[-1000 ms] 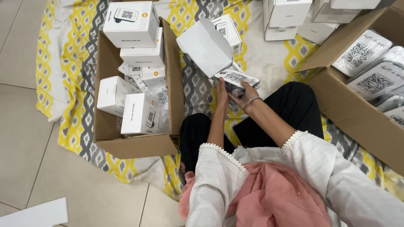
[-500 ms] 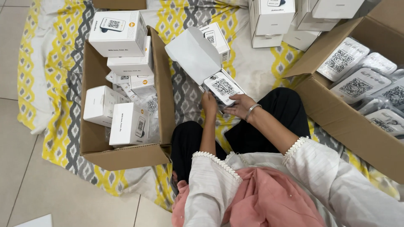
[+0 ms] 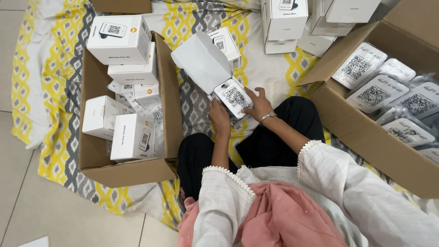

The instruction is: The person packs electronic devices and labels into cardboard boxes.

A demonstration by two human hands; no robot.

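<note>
Person seated on a yellow patterned sheet (image 3: 55,91). Both hands grasp a small device (image 3: 234,97) sitting in an open white box (image 3: 203,61), lid tilted up: left hand (image 3: 220,117) at its near-left edge, right hand (image 3: 258,104) at its right side. Cardboard box (image 3: 162,91) of white cartons to the left; another cardboard box (image 3: 366,137) of bagged devices to the right.
</note>
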